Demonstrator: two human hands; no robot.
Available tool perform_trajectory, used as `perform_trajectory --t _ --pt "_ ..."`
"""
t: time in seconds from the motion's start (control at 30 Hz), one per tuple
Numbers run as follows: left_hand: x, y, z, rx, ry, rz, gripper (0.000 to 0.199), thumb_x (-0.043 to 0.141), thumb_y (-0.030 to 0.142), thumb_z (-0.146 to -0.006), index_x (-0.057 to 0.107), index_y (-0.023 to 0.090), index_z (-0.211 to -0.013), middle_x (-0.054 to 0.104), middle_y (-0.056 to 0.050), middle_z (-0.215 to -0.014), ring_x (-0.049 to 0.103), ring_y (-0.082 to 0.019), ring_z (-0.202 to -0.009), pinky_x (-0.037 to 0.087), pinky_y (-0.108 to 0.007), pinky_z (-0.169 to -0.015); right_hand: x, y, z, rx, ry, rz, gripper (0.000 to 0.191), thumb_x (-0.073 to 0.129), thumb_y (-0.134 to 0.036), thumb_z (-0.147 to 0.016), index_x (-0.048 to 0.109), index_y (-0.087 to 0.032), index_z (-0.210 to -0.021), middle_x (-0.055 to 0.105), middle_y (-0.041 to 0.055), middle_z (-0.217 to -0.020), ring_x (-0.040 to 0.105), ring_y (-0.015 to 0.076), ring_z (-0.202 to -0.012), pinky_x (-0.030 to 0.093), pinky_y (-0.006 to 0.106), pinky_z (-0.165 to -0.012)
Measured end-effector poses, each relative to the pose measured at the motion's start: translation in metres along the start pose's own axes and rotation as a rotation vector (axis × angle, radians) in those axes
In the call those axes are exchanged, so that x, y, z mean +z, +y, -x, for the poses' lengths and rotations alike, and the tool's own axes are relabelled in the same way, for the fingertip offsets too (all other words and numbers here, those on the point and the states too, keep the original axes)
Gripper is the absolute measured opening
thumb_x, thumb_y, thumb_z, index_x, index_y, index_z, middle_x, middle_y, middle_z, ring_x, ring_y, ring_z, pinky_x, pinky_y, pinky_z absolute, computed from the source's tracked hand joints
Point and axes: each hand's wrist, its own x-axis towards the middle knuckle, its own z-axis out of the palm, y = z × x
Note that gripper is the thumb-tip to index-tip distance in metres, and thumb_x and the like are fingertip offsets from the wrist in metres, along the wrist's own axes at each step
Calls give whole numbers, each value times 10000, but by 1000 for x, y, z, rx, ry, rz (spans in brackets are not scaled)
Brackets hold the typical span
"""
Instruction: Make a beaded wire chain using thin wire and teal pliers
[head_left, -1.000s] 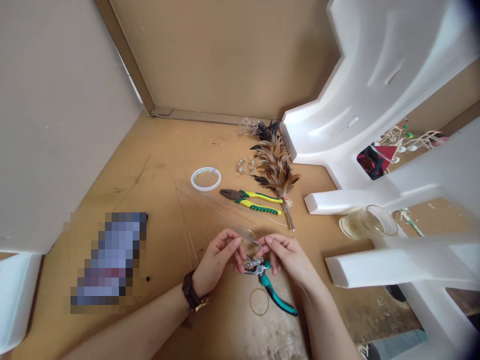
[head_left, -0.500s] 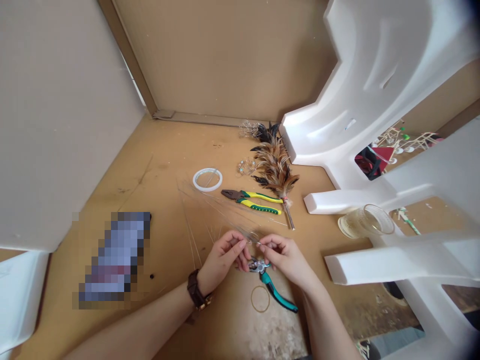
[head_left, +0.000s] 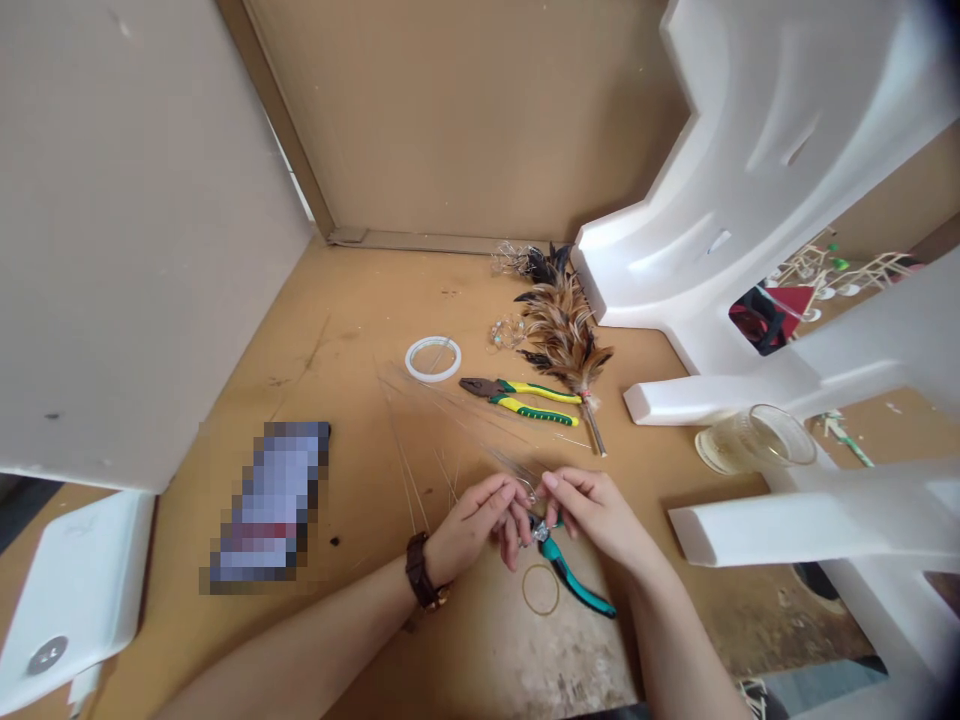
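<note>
Thin wire (head_left: 531, 486) runs between my two hands, with a small loop showing at the fingertips. My left hand (head_left: 487, 510) pinches it from the left; a dark watch sits on that wrist. My right hand (head_left: 589, 505) pinches the wire from the right. Just below the fingers lie teal-handled pliers (head_left: 577, 585), their jaws partly hidden by my hands. A thin tan ring (head_left: 541, 590) rests beside them. Beyond my hands are yellow-green pliers (head_left: 525, 400), a white ring (head_left: 433, 358) and several long fine wires (head_left: 409, 465) on the table.
A brown feather bundle (head_left: 562, 320) lies behind the pliers, near tangled wire (head_left: 508, 332). At right, a glass (head_left: 754, 440) stands among white molded supports (head_left: 735, 530). A blurred-out phone (head_left: 274, 500) is at left, a white device (head_left: 82, 590) farther left.
The whole view has shifted, so objects appear farther right. The wire between my fingers now shows a more visible curved loop, and my left fingers have spread slightly lower.
</note>
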Motion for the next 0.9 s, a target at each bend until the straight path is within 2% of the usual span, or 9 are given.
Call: perform_trajectory --t 0.1,0.27,0.33,0.43,0.53,0.63,0.7,0.8,0.9 --pt "0 -1 -1 -23 -28 19 318 361 447 -880 470 152 -834 631 -32 -637 550 -81 -377 335 -156 -359 -1 -1 0 -17 45 -25 378 475 -500 -816 613 -159 -731 603 1 -557 414 65 -383 325 199 -394" --pt "2 9 -5 34 159 43 305 446 451 -837 511 154 -820 590 -16 -686 587 -110 -504 432 -194 -422 1 2 0 -26 -39 -42 313 565 -463 -764 620 -155 -752 606 4 -594 459 70 -440 363 196 -439" --pt "-2 21 -7 35 178 -33 324 444 455 -832 539 145 -825 602 -38 -717 604 -138 -593 452 -213 -465 2 5 -2 -36 -23 -48 313 568 -457 -760 633 -157 -825 584 -10 -575 451 67 -436 357 193 -434" --pt "-18 46 -6 82 205 -395 379 394 451 -846 594 130 -863 623 -92 -831 596 -191 -779 475 -259 -566 1 9 -4 -51 19 -56 360 543 -455 -772 639 -149 -937 561 -24 -550 423 57 -409 345 192 -425" --pt "-41 69 -1 178 389 -1025 281 443 376 -832 612 154 -795 606 -58 -731 557 -178 -705 425 -274 -613 0 9 -5 -47 64 -71 392 532 -445 -775 623 -145 -1010 546 -40 -525 407 54 -386 338 193 -415" --pt "-52 77 5 45 344 -1450 253 446 318 -824 612 164 -711 626 -68 -712 562 -192 -663 390 -295 -614 1 8 -5 -61 90 -75 395 531 -437 -771 616 -146 -1024 547 -44 -520 403 55 -374 333 193 -407" --pt "-48 73 6 -46 291 -1605 229 460 300 -809 614 160 -715 640 -95 -745 584 -215 -685 389 -300 -607 2 9 -5 -74 97 -75 397 528 -436 -772 613 -144 -1027 547 -44 -523 402 55 -372 333 193 -405" --pt "-31 63 3 -182 316 -1811 241 450 284 -806 618 115 -846 627 -176 -897 613 -263 -746 410 -319 -601 3 12 -5 -93 94 -88 407 513 -439 -778 609 -137 -1033 539 -44 -516 400 55 -368 331 190 -399" --pt "-16 60 -3 -324 284 -1867 263 404 165 -804 613 70 -934 619 -218 -938 625 -298 -810 434 -345 -628 2 17 -7 -111 107 -105 410 507 -437 -778 607 -132 -1033 542 -41 -520 404 54 -364 325 184 -388"
